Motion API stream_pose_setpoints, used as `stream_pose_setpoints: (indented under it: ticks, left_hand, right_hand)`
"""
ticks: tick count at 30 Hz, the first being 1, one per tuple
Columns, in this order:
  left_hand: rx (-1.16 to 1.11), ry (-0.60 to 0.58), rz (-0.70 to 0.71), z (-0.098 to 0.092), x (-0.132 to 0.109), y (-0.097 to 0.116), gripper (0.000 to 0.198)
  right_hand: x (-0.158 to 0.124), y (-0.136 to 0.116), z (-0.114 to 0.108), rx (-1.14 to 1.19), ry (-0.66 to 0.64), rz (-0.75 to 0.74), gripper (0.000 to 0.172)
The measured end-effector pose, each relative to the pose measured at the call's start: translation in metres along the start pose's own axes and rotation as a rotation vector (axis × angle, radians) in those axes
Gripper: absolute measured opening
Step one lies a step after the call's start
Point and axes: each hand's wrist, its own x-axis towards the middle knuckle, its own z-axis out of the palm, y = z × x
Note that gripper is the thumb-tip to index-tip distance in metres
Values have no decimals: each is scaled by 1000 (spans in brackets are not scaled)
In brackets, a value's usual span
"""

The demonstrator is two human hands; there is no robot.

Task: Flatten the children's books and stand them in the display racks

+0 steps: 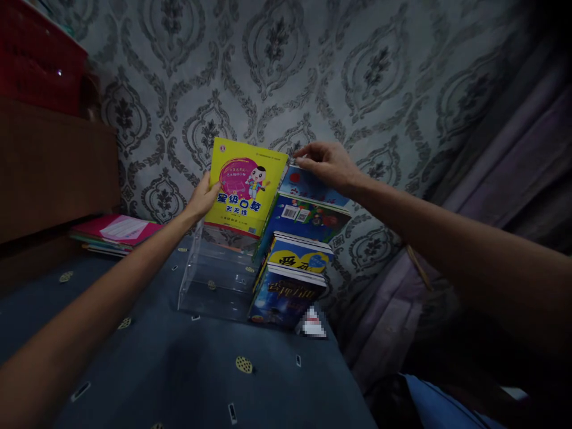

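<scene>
My left hand point(203, 199) grips the left edge of a yellow book point(245, 187) with a cartoon child on its cover, holding it upright over the back of a clear acrylic tiered rack point(210, 280). My right hand point(326, 164) rests its curled fingers on the top edge of a blue book point(308, 193) leaning in the rack's back tier. Two more books stand in the lower tiers: one with a yellow heart point(300, 257) and a dark blue one point(283, 301) at the front.
The rack sits on a dark blue patterned cloth point(179, 369) against a damask-patterned wall. A pile of pink and other books point(114, 233) lies at the left beside a brown cabinet point(49, 167) with a red crate point(36, 59) on top. Purple curtains point(504, 179) hang at right.
</scene>
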Motion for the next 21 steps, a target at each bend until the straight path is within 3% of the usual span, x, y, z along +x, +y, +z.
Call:
stream_pose_setpoints:
  ticks: [10,21]
  left_hand:
    - [-113,-40,-61,-6,2,2,37]
    - [-56,-45,1,-10,3,-1,36]
  right_hand:
    - [30,-12,10,71,-1,187,7]
    - [31,-2,10,77,-84,56,22]
